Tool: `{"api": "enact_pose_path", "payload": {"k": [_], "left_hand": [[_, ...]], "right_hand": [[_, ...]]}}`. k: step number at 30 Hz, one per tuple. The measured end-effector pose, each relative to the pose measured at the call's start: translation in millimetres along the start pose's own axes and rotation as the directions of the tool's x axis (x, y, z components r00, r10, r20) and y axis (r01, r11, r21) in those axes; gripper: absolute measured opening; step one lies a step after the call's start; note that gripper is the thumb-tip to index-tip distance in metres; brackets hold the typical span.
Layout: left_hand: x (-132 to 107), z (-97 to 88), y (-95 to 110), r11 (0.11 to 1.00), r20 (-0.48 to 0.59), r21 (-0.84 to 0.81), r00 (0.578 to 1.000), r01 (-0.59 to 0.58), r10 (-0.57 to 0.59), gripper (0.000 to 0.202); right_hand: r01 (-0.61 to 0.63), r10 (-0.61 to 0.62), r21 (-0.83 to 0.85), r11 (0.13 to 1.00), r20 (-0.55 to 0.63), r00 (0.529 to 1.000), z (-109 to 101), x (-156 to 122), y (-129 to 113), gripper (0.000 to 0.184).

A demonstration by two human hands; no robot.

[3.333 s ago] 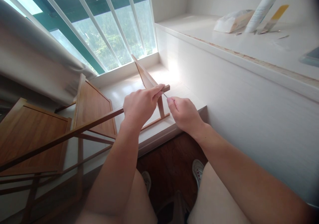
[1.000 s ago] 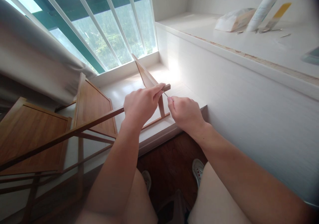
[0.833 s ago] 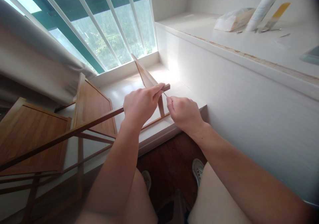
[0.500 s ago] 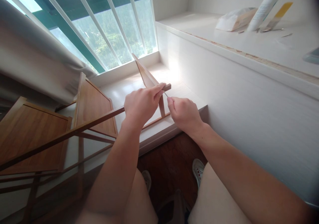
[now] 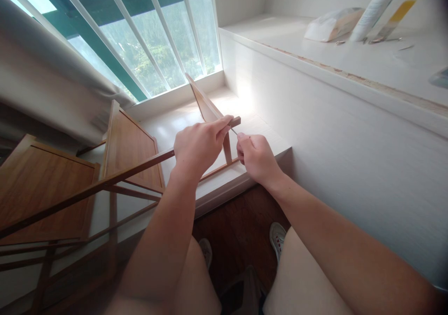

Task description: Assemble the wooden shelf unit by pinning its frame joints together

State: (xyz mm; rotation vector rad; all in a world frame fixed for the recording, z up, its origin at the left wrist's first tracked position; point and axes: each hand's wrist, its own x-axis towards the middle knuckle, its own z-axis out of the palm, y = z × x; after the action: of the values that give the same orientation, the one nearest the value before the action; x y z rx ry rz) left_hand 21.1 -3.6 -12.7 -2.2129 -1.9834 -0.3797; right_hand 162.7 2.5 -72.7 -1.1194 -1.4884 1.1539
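A wooden shelf frame lies on its side across a low white window ledge, its brown panels to my left. My left hand is closed round the frame's long thin rail near its far end. My right hand is closed on a thin metal tool, whose tip meets the rail just by my left thumb. The tool's handle is hidden inside my fingers.
A barred window and a pale curtain are ahead and to the left. To the right a higher white counter carries a bag, tubes and small metal bits. My knees and shoes stand on a dark wooden floor.
My right hand has turned slightly at the wrist and shifted a little toward the rail end. My left hand and the frame have stayed where they were.
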Motion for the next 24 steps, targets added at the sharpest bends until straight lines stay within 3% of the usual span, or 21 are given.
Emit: {"api": "enact_pose_path", "payload": {"k": [10, 16, 24], "left_hand": [[1, -0.7, 0, 1.000, -0.005, 0.031, 1.000, -0.007, 0.007, 0.039], [1, -1.5, 1, 1.000, 0.006, 0.029, 1.000, -0.002, 0.002, 0.038], [0, 1.4, 0, 0.998, -0.033, 0.066, 0.999, -0.025, 0.027, 0.037]], "right_hand": [[-0.128, 0.121, 0.307, 0.943, 0.042, 0.992, 7, -1, -7, 0.043], [-0.254, 0.228, 0.594, 0.763, 0.120, 0.966, 12, -5, -15, 0.037], [-0.377, 0.334, 0.730, 0.571, 0.213, 0.918, 15, -7, -30, 0.036]]}}
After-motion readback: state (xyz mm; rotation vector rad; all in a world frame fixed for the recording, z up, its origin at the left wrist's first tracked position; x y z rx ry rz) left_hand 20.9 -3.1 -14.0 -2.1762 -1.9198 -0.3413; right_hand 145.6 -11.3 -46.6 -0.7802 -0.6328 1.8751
